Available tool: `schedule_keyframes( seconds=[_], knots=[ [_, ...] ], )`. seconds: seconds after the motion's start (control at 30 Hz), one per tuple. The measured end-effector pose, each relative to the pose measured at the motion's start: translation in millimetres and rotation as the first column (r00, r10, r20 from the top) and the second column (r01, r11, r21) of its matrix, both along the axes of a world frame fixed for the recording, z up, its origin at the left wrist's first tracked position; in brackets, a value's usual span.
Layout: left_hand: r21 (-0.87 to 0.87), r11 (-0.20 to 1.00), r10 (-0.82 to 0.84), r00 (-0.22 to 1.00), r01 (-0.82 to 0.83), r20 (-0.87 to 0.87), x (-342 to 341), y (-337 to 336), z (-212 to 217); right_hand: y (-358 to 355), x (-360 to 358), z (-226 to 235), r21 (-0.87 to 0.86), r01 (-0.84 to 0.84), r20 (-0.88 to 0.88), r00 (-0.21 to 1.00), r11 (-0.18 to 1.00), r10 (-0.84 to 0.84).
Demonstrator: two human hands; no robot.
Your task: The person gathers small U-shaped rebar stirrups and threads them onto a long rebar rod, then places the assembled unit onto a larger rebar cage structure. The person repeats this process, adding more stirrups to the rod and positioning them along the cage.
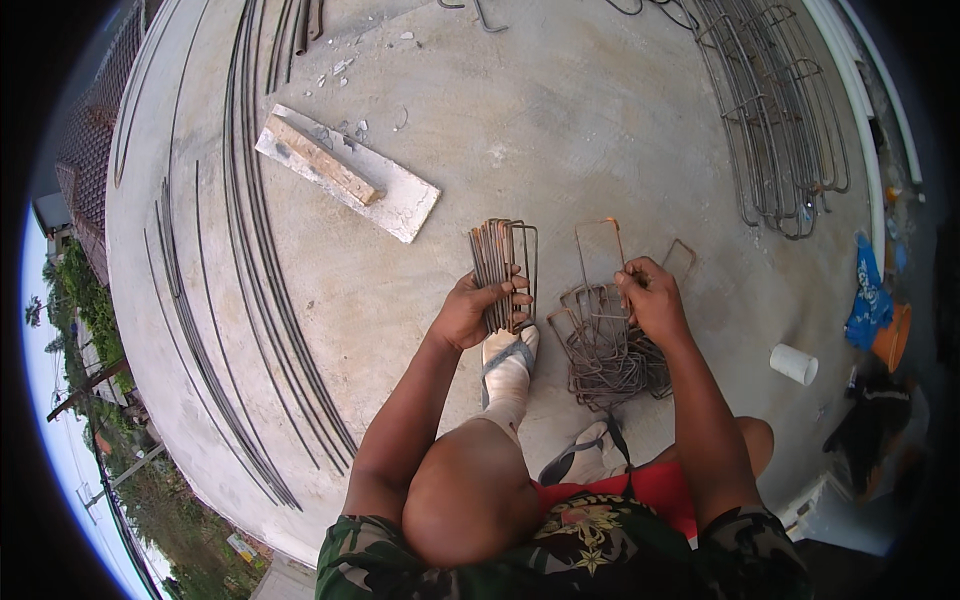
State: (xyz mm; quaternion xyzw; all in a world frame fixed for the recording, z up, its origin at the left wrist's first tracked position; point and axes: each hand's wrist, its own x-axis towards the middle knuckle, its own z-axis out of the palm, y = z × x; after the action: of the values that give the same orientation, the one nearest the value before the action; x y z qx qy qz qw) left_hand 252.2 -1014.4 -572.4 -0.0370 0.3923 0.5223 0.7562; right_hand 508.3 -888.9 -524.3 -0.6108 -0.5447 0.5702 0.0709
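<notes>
My left hand [478, 305] is wrapped round a bundle of rusty rectangular rebar stirrups [492, 250], held upright just above my sandalled foot [507, 360]. To its right, my right hand [652, 293] pinches one side of a single rebar stirrup [598, 222] with an orange-brown corner. That stirrup stands up over a tangled pile of bent stirrups [605, 365] on the concrete. Its lower part blends into the pile, so I cannot tell where it ends.
Long straight steel rods [245, 190] lie along the left. A white-coated board [400, 195] with a wooden block [325, 160] lies ahead. Tied rebar cages [765, 110] rest at the far right. A white cup [793, 364], a blue wrapper [867, 295] and white pipes [868, 150] are at right.
</notes>
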Motion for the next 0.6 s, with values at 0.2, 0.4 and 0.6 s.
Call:
schedule_keyframes(
  seconds=[0.2, 0.4, 0.6],
  knots=[
    [0.018, 0.999, 0.044, 0.996, -0.046, 0.078, 0.9, 1.4, -1.7, -25.2, -31.2, 10.6, 0.089, -0.172, -0.144, 0.972, 0.981, 0.184],
    [-0.019, 1.000, 0.017, 1.000, -0.017, 0.017, -7.8, -6.9, -8.1, -27.4, -51.4, 20.3, -0.062, -0.134, -0.174, 0.977, 0.989, 0.121],
    [-0.045, 0.999, -0.014, 1.000, 0.013, -0.025, 3.8, 2.5, -3.7, -56.0, -82.6, -15.9, 0.242, -0.181, -0.221, 0.946, 0.953, 0.236]
  ],
)
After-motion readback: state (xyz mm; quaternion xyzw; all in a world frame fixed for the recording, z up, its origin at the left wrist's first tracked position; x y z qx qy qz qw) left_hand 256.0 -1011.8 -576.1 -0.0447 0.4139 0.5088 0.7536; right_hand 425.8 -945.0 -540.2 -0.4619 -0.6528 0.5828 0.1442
